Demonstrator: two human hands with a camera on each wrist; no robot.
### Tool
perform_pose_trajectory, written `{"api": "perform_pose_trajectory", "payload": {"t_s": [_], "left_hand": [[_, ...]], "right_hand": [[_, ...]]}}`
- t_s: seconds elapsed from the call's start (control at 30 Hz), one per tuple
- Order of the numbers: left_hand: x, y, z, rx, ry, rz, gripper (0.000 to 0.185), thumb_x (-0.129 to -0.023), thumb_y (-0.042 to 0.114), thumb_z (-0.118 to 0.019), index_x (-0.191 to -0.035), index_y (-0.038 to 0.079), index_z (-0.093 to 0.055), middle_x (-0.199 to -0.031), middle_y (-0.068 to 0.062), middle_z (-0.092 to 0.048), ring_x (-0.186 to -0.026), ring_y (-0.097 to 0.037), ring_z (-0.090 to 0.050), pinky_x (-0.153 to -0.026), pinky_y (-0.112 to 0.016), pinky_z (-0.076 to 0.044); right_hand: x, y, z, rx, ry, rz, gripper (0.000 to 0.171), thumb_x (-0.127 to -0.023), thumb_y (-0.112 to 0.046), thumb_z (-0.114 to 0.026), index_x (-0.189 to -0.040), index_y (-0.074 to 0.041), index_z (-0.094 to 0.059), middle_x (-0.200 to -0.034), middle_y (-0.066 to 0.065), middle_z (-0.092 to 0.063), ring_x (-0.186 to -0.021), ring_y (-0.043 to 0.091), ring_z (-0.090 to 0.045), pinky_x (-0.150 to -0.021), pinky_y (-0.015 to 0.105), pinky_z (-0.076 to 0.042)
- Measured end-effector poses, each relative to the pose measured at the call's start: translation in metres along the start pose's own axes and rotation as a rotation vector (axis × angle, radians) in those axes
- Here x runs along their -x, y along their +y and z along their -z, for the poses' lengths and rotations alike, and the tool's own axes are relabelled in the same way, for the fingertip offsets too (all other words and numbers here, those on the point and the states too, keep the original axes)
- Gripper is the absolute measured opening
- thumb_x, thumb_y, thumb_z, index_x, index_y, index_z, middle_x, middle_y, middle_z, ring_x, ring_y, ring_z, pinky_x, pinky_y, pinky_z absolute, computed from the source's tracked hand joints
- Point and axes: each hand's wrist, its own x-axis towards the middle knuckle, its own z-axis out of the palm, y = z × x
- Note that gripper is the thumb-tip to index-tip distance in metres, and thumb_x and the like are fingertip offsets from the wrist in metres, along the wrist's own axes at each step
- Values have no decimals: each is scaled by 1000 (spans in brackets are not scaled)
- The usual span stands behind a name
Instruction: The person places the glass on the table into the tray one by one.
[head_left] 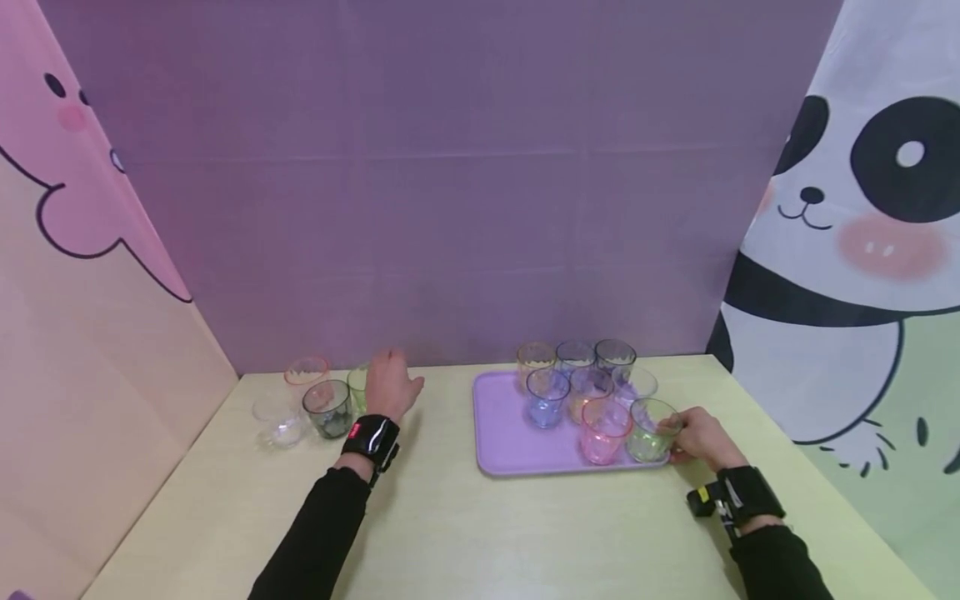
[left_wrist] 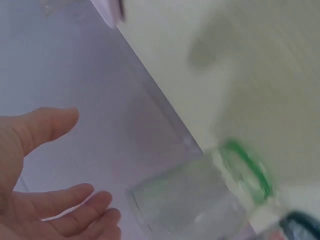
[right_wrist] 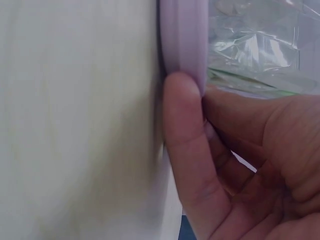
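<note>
My left hand (head_left: 392,383) is at the back left of the table, just right of a clear green glass (head_left: 357,385). In the left wrist view its thumb and fingers (left_wrist: 72,197) are spread apart, holding nothing, with the green-rimmed glass (left_wrist: 195,200) a short way off. At the right my right hand (head_left: 703,437) pinches the front right corner of a purple tray (head_left: 498,429); the right wrist view shows a fingertip (right_wrist: 181,87) on the tray's edge. Beside that hand, on the tray, stand a green glass (head_left: 651,437) and a pink glass (head_left: 602,437).
Several other tinted glasses, including a blue one (head_left: 547,404), crowd the tray's right part. Left of my left hand stand a dark grey glass (head_left: 328,412), a red-rimmed glass (head_left: 306,375) and a clear glass (head_left: 281,425). A purple backdrop (head_left: 465,208) rises behind the table.
</note>
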Motion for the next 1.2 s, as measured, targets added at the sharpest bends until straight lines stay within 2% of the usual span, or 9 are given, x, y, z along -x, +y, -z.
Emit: {"api": "perform_pose_trajectory", "payload": {"t_s": [0.13, 0.23, 0.4, 0.6, 0.8, 1.07, 1.2], "left_hand": [[0, -12, 6, -114, 34, -16, 43, -78, 19, -79, -103, -10, -60, -108, -30, -61, -106, -46, -55, -93, -55, -45], [0, -20, 8, -199, 33, 2, 44, -76, 22, -79, -101, -9, -59, -105, -29, -61, -105, -46, -55, -93, -54, -45], [0, -29, 8, -268, 37, 26, 46, -73, 24, -81, -95, -9, -59, -100, -31, -62, -100, -47, -58, -89, -55, -45], [2, -36, 6, -295, 63, 46, 49, -72, 20, -80, -99, -14, -58, -100, -36, -64, -98, -50, -60, -89, -57, -45], [4, -41, 6, -290, 16, 67, 48, -77, 12, -71, -111, -18, -56, -110, -39, -60, -109, -53, -56, -104, -61, -36], [1, -43, 5, -294, -12, 42, 73, -70, 29, -86, -116, -18, -55, -115, -37, -58, -115, -52, -52, -109, -62, -29], [1, -41, 0, -258, 3, 37, 79, -68, 33, -88, -118, -16, -53, -118, -35, -57, -117, -51, -51, -112, -61, -26]], "right_hand": [[-1, 0, 0, 7, 0, 1, 41, -71, 19, -56, -111, 18, -62, -123, 39, -56, -72, 17, -64, -60, 32, -60], [-1, 0, 1, 5, -6, 5, 41, -71, 19, -56, -111, 18, -62, -122, 39, -56, -73, 17, -65, -60, 32, -60], [0, -2, 2, -4, -13, 9, 43, -68, 20, -56, -111, 19, -61, -122, 39, -56, -71, 17, -66, -60, 32, -60], [0, -2, 1, -15, -21, 12, 44, -67, 20, -56, -111, 20, -61, -120, 39, -57, -68, 16, -66, -59, 32, -60], [-1, -2, 1, -7, -21, -8, 42, -70, 19, -56, -112, 19, -61, -122, 39, -56, -67, 16, -66, -60, 32, -60], [-3, 1, 1, -9, -28, -27, 42, -71, 19, -58, -113, 18, -61, -123, 39, -56, -64, 15, -65, -60, 32, -59], [-2, 1, 1, -26, -35, -26, 43, -69, 19, -58, -112, 18, -61, -119, 38, -58, -64, 15, -65, -59, 32, -59]]}}
